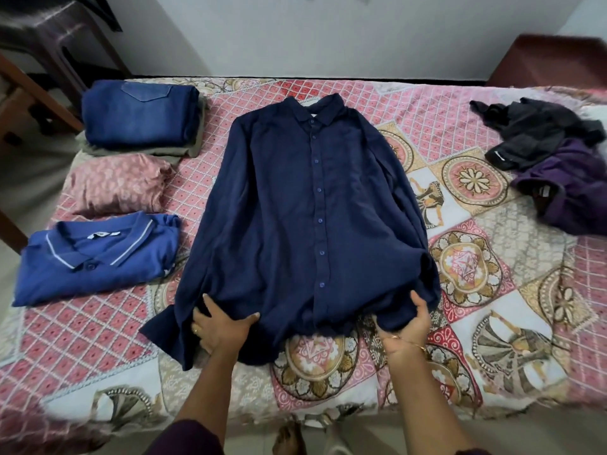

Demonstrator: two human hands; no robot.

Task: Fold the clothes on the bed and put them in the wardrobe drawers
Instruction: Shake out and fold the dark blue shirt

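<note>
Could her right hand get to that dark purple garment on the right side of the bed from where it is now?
Probably, with a stretch. The right hand grips the navy shirt's hem and would need to let go first. Only bare bedspread lies between it and the purple garment, though a black garment overlaps its far edge.

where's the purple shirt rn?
Head view, far right of the bed: the purple shirt lies crumpled under a black garment, well right of the navy shirt.
</note>
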